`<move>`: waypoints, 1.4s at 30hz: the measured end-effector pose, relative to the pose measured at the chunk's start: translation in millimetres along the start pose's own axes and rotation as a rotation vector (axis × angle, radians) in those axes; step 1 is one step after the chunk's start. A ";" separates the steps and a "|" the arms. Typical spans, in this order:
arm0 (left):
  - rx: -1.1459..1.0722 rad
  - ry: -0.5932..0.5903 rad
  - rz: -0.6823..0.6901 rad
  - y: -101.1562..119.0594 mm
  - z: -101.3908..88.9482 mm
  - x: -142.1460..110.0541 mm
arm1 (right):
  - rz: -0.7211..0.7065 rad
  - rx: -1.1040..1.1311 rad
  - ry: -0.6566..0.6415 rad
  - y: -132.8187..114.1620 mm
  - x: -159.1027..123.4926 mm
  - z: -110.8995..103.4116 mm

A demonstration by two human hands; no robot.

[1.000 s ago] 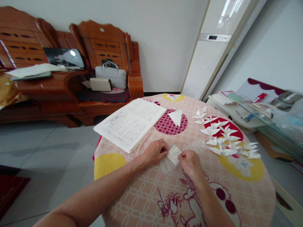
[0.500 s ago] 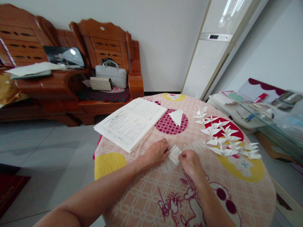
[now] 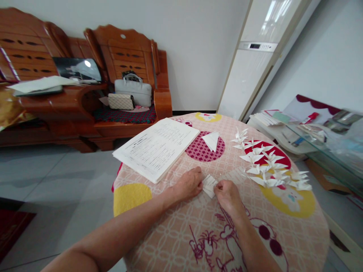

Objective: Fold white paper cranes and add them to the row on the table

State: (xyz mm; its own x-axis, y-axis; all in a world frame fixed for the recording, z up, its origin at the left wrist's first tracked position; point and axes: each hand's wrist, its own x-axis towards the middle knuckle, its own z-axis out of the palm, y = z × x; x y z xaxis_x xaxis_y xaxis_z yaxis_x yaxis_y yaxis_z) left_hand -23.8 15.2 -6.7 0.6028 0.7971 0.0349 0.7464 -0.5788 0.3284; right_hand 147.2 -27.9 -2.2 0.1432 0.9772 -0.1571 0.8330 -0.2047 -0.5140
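Note:
A small square of folded paper [image 3: 210, 185] with printed lines lies on the patterned tablecloth [image 3: 167, 234] between my two hands. My left hand [image 3: 190, 182] is closed at the paper's left corner, its fingertips curled under and partly hidden. My right hand [image 3: 227, 192] pinches the right corner between thumb and finger. Beyond them, a folded white paper triangle [image 3: 211, 141] rests on a purple checked circle of the cloth. Several white paper cranes [image 3: 265, 164] stand grouped to the right of my right hand.
A stack of printed sheets [image 3: 155, 149] lies at the table's left. A glass-topped shelf [image 3: 323, 151] with clutter stands close on the right. Behind are a wooden settee [image 3: 121, 49] with a grey bag [image 3: 134, 92] on it, and a tall white air conditioner [image 3: 249, 68].
My left fingers have shifted very slightly at the paper's left corner, and crease lines on its face look a little different. My right hand keeps its pinch in the same place.

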 end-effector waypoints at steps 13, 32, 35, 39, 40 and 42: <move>-0.114 0.050 0.082 -7.8 -7.2 -1.8 | -0.025 -0.029 0.036 1.4 -3.4 1.2; -0.204 -0.063 0.458 -3.1 -0.9 -8.5 | 0.019 0.183 -0.033 6.8 -4.3 -0.5; -0.148 -0.064 0.463 -2.0 -2.8 -9.4 | 0.073 0.310 -0.128 8.7 -4.7 -1.7; -0.112 -0.040 0.485 -2.1 -0.2 -9.6 | 0.012 0.263 -0.080 9.8 -3.2 0.3; -0.109 -0.035 0.488 -2.4 0.7 -9.5 | 0.002 0.239 -0.058 10.0 -2.4 1.3; -0.108 -0.028 0.491 -3.1 2.1 -8.9 | -0.004 0.209 -0.025 10.3 -0.8 2.8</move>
State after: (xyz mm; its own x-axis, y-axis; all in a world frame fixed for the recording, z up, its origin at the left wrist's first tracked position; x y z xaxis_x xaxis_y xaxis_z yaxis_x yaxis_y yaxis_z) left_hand -30.8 9.6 -10.0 0.8841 0.4292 0.1849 0.3400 -0.8621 0.3757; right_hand 154.1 -31.0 -9.7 0.1247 0.9768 -0.1743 0.7044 -0.2108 -0.6778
